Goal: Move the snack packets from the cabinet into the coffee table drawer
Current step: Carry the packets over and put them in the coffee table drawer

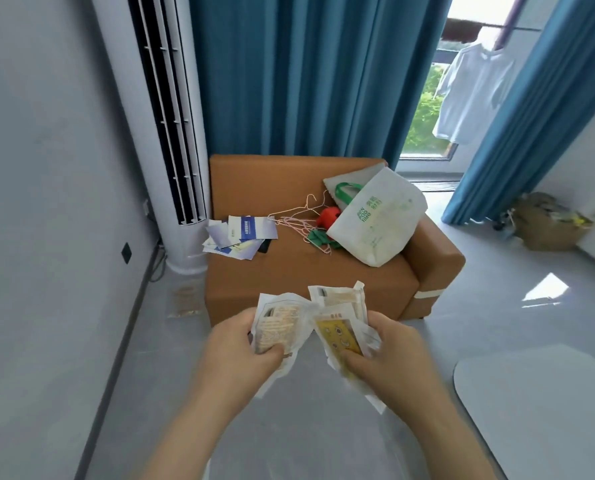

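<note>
L hand (240, 346), R hand (384, 356) grip pkts (278, 326).

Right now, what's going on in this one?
A person holds snack packets in both hands. The left hand grips a clear packet of pale snacks. The right hand grips a yellow-labelled packet, and a third packet shows behind it. Ahead stands an orange sofa strewn with a white tote bag, wire hangers and leaflets. No cabinet or drawer is in view, so nothing has been put away yet.
</note>
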Demonstrator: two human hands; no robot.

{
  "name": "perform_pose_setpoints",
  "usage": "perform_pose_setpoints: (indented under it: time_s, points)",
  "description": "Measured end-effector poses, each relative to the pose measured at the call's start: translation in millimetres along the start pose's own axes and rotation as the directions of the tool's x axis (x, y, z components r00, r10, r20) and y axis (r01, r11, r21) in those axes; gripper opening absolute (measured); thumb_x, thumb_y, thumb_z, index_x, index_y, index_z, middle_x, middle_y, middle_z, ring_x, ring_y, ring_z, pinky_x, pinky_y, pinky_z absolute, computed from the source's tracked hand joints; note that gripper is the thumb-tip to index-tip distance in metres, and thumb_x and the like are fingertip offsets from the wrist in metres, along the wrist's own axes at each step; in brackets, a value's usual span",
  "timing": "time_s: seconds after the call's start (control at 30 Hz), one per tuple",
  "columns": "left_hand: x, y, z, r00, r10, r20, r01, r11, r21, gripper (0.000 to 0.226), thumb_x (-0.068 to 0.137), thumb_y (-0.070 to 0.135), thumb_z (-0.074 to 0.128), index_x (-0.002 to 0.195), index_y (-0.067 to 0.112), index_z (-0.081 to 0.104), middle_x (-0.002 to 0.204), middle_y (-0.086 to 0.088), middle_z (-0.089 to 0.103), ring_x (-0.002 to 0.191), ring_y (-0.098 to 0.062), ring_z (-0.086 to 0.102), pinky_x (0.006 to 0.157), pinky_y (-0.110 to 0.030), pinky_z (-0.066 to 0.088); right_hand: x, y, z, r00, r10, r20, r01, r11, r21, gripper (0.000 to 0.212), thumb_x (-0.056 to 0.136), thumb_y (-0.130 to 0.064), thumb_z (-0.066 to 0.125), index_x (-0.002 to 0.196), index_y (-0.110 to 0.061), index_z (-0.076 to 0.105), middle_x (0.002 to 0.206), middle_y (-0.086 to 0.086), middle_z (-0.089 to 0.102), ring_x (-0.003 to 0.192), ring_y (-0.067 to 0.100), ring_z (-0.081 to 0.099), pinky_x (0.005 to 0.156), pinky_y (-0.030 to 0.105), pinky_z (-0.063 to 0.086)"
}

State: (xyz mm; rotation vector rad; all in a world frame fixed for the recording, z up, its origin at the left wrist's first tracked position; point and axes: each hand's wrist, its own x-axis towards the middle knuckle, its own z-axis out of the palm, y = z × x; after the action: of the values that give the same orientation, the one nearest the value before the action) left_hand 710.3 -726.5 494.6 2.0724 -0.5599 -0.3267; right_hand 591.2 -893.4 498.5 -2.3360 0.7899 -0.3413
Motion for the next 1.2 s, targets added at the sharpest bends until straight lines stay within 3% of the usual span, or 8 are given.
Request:
perform_pose_setpoints:
  time_s: [0.2, 0.33, 0.47, 0.53, 0.73, 0.9, 1.03, 1.2]
  points:
    - [72.4, 29.1, 59.0, 0.987, 0.088, 0.137, -0.088, 0.996, -0.005, 0.026, 0.07, 0.014, 0.07, 0.086, 0.035, 0.067, 0.082, 0.027, 0.067, 0.076, 0.005, 0.063, 0.068, -0.028, 0.055, 53.4, 44.5, -29.4, 0.99, 0.11, -0.088, -0.112, 0.994, -0.014, 0.035, 0.072, -0.049, 0.071, 0.098, -0.027, 0.064, 0.082, -0.024, 0.064, 0.08, 0.005, 0.064, 0.073, 0.028, 0.057]
    - [123.7, 64.4, 102.9, 0.973, 0.136, 0.188, -0.142, 0.99, 0.015, 0.025, 0.071, 0.016, 0.07, 0.086, 0.036, 0.066, 0.08, 0.028, 0.067, 0.076, 0.007, 0.062, 0.068, -0.026, 0.055, 97.8, 80.7, -58.0, 0.982, 0.147, -0.12, -0.148, 0.989, -0.001, 0.037, 0.072, -0.049, 0.072, 0.098, -0.025, 0.063, 0.08, -0.025, 0.062, 0.082, 0.008, 0.064, 0.075, 0.03, 0.057]
    - [163.7, 96.6, 144.4, 0.961, 0.154, 0.23, -0.159, 0.987, 0.003, 0.029, 0.073, 0.016, 0.069, 0.088, 0.04, 0.064, 0.085, 0.025, 0.069, 0.079, 0.005, 0.064, 0.071, -0.028, 0.057, 138.7, 114.2, -90.5, 0.98, 0.15, -0.133, -0.149, 0.989, 0.017, 0.03, 0.074, -0.049, 0.072, 0.1, -0.037, 0.06, 0.083, -0.04, 0.05, 0.071, -0.008, 0.057, 0.06, 0.009, 0.046]
    - [184.3, 107.3, 163.5, 0.955, 0.157, 0.252, -0.163, 0.987, 0.003, 0.03, 0.075, 0.016, 0.069, 0.089, 0.041, 0.062, 0.087, 0.024, 0.068, 0.08, 0.004, 0.065, 0.071, -0.03, 0.058, 156.8, 129.9, -102.8, 0.975, 0.158, -0.156, -0.155, 0.987, 0.035, 0.034, 0.075, -0.047, 0.071, 0.106, -0.038, 0.06, 0.09, -0.038, 0.051, 0.071, -0.011, 0.054, 0.057, 0.005, 0.038]
    - [255.1, 134.9, 215.9, 0.923, 0.182, 0.338, -0.192, 0.981, -0.002, 0.034, 0.076, 0.016, 0.069, 0.081, 0.048, 0.058, 0.083, 0.028, 0.065, 0.079, 0.006, 0.063, 0.067, -0.025, 0.057, 214.4, 171.3, -123.5, 0.952, 0.25, -0.177, -0.244, 0.968, 0.057, 0.037, 0.074, -0.045, 0.072, 0.108, -0.034, 0.064, 0.103, -0.022, 0.066, 0.088, 0.0, 0.062, 0.071, 0.013, 0.047]
    - [337.2, 155.0, 254.4, 0.877, 0.222, 0.426, -0.228, 0.973, -0.038, 0.034, 0.077, 0.021, 0.07, 0.094, 0.048, 0.059, 0.087, 0.027, 0.064, 0.082, 0.006, 0.061, 0.062, -0.017, 0.051, 281.6, 193.8, -134.5, 0.918, 0.316, -0.241, -0.309, 0.949, 0.066, 0.031, 0.075, -0.046, 0.07, 0.103, -0.037, 0.062, 0.091, -0.024, 0.063, 0.079, -0.004, 0.061, 0.065, 0.009, 0.045]
    - [403.8, 174.4, 281.3, 0.825, 0.265, 0.5, -0.273, 0.96, -0.059, 0.03, 0.077, 0.021, 0.069, 0.095, 0.044, 0.063, 0.09, 0.026, 0.065, 0.085, 0.005, 0.061, 0.066, -0.02, 0.053, 332.8, 206.6, -144.2, 0.873, 0.399, -0.281, -0.396, 0.916, 0.072, 0.03, 0.073, -0.048, 0.071, 0.101, -0.038, 0.062, 0.086, -0.026, 0.061, 0.076, -0.004, 0.059, 0.062, 0.009, 0.042]
    - [465.1, 197.9, 322.4, 0.751, 0.297, 0.59, -0.337, 0.94, -0.044, 0.024, 0.074, 0.018, 0.068, 0.089, 0.037, 0.065, 0.085, 0.019, 0.068, 0.079, 0.003, 0.063, 0.069, -0.026, 0.056, 374.9, 229.2, -157.7, 0.801, 0.485, -0.351, -0.487, 0.869, 0.088, 0.034, 0.065, -0.058, 0.062, 0.083, -0.03, 0.063, 0.073, -0.015, 0.066, 0.067, 0.003, 0.061, 0.059, 0.025, 0.052]
